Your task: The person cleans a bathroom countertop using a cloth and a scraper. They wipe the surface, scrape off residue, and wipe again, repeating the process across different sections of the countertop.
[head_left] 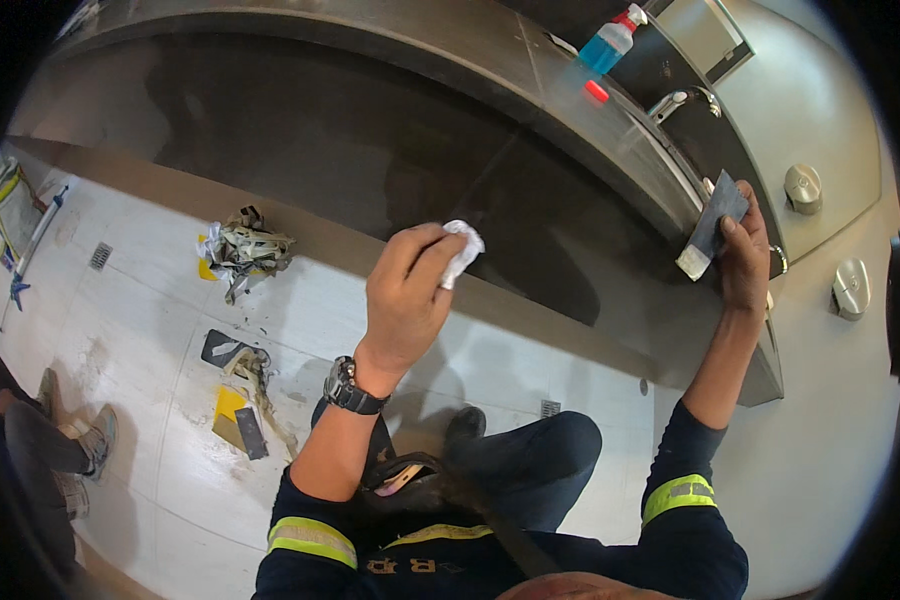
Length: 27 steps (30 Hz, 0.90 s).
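Observation:
My left hand (407,290) pinches a crumpled white wad (462,254), tissue or cloth, close to the dark front panel (370,140) of a counter; I cannot tell whether it touches. Further right, my right hand (746,250) is closed around a flat grey rectangular piece (715,225) with a whitish lower end, held tilted by the counter's edge. Whether that piece is a blade or a folded sheet does not show. On the countertop (450,35) stand a spray bottle (610,42) of blue liquid with a red-and-white head and, near it, a small red object (596,91).
Beyond the right hand are a chrome tap (682,101) and two wall fixtures (803,189). Crumpled waste (245,250), yellow pieces (229,416) and a dark flat pad (224,348) lie on the tiled floor. A caulking gun (38,243) and another person's shoe (98,440) are at left.

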Available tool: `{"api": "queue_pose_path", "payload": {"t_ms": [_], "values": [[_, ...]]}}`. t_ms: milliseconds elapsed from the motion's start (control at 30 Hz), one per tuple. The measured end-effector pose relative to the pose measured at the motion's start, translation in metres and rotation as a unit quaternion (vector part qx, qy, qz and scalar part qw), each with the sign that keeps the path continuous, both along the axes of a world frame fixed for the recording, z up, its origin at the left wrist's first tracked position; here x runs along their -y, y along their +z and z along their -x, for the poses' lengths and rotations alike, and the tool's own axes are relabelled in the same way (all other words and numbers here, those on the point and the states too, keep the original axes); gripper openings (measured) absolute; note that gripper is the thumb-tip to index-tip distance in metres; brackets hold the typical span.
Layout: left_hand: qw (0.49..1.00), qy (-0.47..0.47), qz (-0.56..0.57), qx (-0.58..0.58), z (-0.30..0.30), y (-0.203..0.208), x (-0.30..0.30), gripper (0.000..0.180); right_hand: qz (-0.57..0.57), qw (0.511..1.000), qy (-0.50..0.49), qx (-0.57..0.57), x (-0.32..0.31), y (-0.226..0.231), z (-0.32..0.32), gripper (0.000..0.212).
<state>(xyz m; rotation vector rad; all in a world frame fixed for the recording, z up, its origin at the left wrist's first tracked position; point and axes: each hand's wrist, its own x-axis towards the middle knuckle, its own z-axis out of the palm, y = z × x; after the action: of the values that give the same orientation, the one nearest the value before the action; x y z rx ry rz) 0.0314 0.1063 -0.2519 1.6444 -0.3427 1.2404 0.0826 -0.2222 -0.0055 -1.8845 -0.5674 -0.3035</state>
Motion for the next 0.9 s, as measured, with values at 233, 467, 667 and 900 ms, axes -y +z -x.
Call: {"api": "queue_pose_path", "payload": {"t_ms": [233,467,667,900], "values": [[0.987,0.058,-0.052,0.141,-0.027,0.105,-0.011,0.041,0.011,1.000,-0.021,0.009,-0.009,0.003,0.007,0.049],[0.984,0.111,-0.010,0.139,-0.027,0.087,-0.006,0.042,0.029,0.999,0.014,-0.011,0.004,0.004,0.003,0.047],[0.979,0.112,-0.034,0.164,-0.033,0.096,-0.010,0.042,0.017,1.000,0.006,-0.003,-0.006,-0.001,0.006,0.045],[0.984,0.060,0.011,0.168,-0.019,0.096,-0.005,0.043,0.031,0.999,0.007,-0.011,0.002,0.004,0.002,0.046]]}}
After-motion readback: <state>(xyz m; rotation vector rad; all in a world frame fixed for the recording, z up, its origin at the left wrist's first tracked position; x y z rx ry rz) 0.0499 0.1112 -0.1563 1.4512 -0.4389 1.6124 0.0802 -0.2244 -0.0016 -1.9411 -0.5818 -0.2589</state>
